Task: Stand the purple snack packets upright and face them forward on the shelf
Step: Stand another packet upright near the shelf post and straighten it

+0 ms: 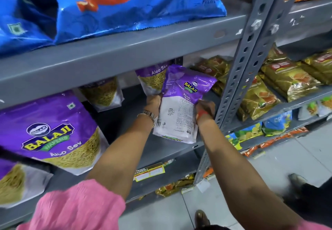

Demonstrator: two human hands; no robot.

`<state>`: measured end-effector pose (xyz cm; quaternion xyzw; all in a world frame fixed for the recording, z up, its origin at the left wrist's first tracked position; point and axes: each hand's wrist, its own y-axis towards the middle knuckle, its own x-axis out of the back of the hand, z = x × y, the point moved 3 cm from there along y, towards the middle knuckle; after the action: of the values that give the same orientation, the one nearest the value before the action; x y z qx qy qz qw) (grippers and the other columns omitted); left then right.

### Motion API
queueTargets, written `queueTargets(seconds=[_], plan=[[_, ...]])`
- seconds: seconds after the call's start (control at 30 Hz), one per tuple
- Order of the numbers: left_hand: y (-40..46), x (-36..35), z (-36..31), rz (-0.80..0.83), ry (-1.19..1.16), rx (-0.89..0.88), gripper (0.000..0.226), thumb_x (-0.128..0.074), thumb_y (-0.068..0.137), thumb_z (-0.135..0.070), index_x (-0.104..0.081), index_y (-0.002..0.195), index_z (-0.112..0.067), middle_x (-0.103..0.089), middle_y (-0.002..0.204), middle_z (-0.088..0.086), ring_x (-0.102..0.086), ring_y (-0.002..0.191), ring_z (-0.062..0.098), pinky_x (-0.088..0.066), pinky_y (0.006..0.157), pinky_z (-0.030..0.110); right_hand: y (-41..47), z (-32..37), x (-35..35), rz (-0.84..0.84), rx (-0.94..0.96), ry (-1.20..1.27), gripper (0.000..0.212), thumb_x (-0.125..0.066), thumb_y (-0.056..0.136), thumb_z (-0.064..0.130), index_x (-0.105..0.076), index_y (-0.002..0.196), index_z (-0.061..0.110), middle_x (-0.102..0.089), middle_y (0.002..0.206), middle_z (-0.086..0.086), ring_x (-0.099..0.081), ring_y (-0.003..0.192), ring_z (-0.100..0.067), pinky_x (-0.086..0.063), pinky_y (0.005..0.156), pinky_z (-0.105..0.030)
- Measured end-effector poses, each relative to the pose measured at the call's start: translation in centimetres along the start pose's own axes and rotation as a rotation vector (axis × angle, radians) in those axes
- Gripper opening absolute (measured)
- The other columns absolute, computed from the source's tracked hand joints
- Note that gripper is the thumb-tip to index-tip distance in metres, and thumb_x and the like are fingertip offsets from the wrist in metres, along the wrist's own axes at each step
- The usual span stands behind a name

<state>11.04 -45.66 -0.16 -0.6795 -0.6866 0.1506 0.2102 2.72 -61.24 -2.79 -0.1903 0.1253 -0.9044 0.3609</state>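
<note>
I hold a purple and white snack packet (179, 104) between both hands at the right end of the grey shelf (168, 150). Its printed back side faces me and it leans slightly to the left. My left hand (152, 104) grips its left edge and my right hand (205, 108) grips its right edge. Behind it another purple packet (152, 78) stands facing forward. A third one (104, 93) stands further left under the upper shelf. A large purple packet (52, 132) leans at the front left, with one more (16, 181) below it.
Blue chip bags (125, 5) sit on the shelf above. A perforated grey upright post (239, 78) stands just right of my hands. Gold packets (280, 78) fill the neighbouring rack. Loose packets (179, 184) lie low by the tiled floor, near my shoes (202, 218).
</note>
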Motion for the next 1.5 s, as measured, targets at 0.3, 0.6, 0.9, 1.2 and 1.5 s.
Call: queueTargets(seconds=[0.3, 0.6, 0.9, 1.2, 1.5], plan=[[-1.4, 4.0, -2.6, -0.063, -0.185, -0.213, 0.021, -0.042, 0.093, -0.001, -0.060, 0.095, 0.008, -0.058, 0.085, 0.024, -0.057, 0.087, 0.029, -0.043, 0.073, 0.035, -1.5, 5.0, -1.4, 0.023, 0.179, 0.519, 0.037, -0.055, 0.086, -0.006, -0.049, 0.060, 0.018, -0.055, 0.056, 0.009, -0.053, 0.045, 0.007, -0.041, 0.051, -0.002], [-3.1, 7.8, -1.5, -0.175, -0.437, -0.275, 0.037, -0.043, 0.089, 0.005, -0.050, 0.060, -0.018, -0.052, 0.058, -0.001, -0.041, 0.046, 0.009, -0.033, 0.042, 0.013, -3.9, 6.2, -4.1, 0.105, 0.291, 0.486, 0.038, -0.055, 0.085, -0.002, -0.052, 0.061, 0.027, -0.054, 0.066, 0.009, -0.050, 0.066, -0.005, -0.044, 0.073, -0.025], [-4.9, 9.0, 0.7, -0.130, -0.547, -0.293, 0.025, -0.046, 0.092, 0.000, -0.055, 0.073, -0.014, -0.055, 0.075, 0.003, -0.051, 0.066, 0.013, -0.045, 0.071, 0.023, -5.5, 5.8, -4.1, 0.170, 0.306, 0.466, 0.027, -0.048, 0.086, -0.005, -0.060, 0.075, 0.016, -0.057, 0.072, 0.004, -0.051, 0.068, -0.009, -0.045, 0.072, -0.028], [-5.4, 9.1, 0.9, -0.160, -0.520, -0.294, 0.031, -0.048, 0.091, -0.002, -0.052, 0.119, 0.011, -0.059, 0.081, 0.004, -0.053, 0.070, 0.012, -0.043, 0.102, 0.042, -6.1, 3.9, -3.1, 0.284, 0.294, 0.437, 0.031, -0.054, 0.087, -0.005, -0.056, 0.118, -0.010, -0.062, 0.098, -0.012, -0.058, 0.084, -0.016, -0.049, 0.091, -0.035], [-9.0, 9.1, 0.8, -0.367, -0.289, -0.605, 0.013, -0.060, 0.082, 0.001, -0.053, 0.090, -0.007, -0.054, 0.081, 0.011, -0.048, 0.066, 0.010, -0.046, 0.073, 0.025, -6.4, 2.7, -2.2, 0.236, 0.325, 0.400, 0.021, -0.056, 0.086, -0.003, -0.063, 0.106, -0.006, -0.063, 0.086, -0.005, -0.056, 0.074, -0.007, -0.049, 0.078, -0.027]])
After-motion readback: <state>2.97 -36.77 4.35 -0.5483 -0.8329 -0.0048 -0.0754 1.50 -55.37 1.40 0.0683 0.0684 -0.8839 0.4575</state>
